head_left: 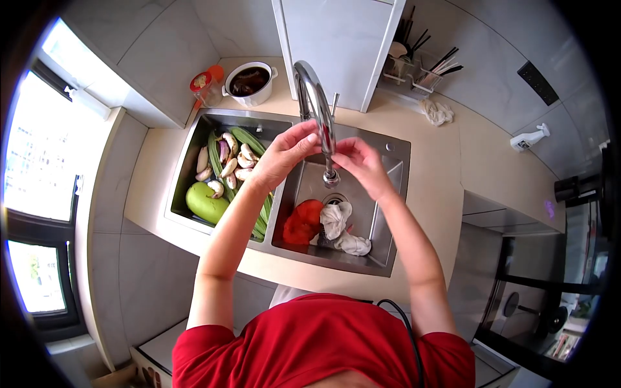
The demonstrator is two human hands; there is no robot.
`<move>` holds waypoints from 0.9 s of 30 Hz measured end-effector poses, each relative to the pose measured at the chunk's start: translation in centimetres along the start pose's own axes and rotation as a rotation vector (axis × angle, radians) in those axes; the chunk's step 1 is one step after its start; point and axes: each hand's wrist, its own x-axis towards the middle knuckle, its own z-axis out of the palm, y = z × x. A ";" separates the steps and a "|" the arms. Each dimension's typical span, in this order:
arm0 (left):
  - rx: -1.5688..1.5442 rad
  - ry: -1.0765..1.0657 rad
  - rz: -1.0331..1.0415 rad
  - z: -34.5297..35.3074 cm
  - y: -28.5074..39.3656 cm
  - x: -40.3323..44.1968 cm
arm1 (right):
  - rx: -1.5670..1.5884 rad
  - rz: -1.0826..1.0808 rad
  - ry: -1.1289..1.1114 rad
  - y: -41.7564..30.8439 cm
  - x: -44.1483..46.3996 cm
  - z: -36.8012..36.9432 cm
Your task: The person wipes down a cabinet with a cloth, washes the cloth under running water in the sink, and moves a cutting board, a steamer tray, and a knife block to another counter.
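Note:
Both hands are raised at the curved chrome faucet (317, 97) over the right sink basin (381, 223). My left hand (288, 155) is on the left of the spout, its fingers bent and reaching to the metal. On the other side, my right hand (362, 165) has its thumb and fingertips drawn together near the spout; whether they pinch anything is too small to tell. Below the hands, a red cloth (303, 222) and white cloths (336, 218) lie in the basin around the drain.
The left basin (184, 169) holds a green gourd (206, 204), long green vegetables and garlic-like bulbs. Behind it are a white pot (251, 84) with dark contents and a jar (206, 87). A utensil rack (427, 77) and a crumpled cloth (437, 112) are at the back right.

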 end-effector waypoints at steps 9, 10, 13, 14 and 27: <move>0.543 0.171 -0.006 -7.4 -11.5 13.2 | 0.170 0.308 -0.387 0.0 8.5 -5.1; 0.819 0.236 0.054 -6.7 -11.7 14.8 | 0.079 0.194 -0.147 1.7 10.3 -6.1; 0.693 0.371 0.180 -6.3 -13.0 16.9 | -0.207 0.121 0.387 5.0 14.9 -7.3; 0.742 0.376 0.175 -5.7 -12.3 17.1 | -0.217 0.115 0.421 6.1 16.3 -7.4; 1.038 0.485 0.216 -3.4 -11.8 17.7 | -0.310 0.083 0.463 9.5 18.0 -8.9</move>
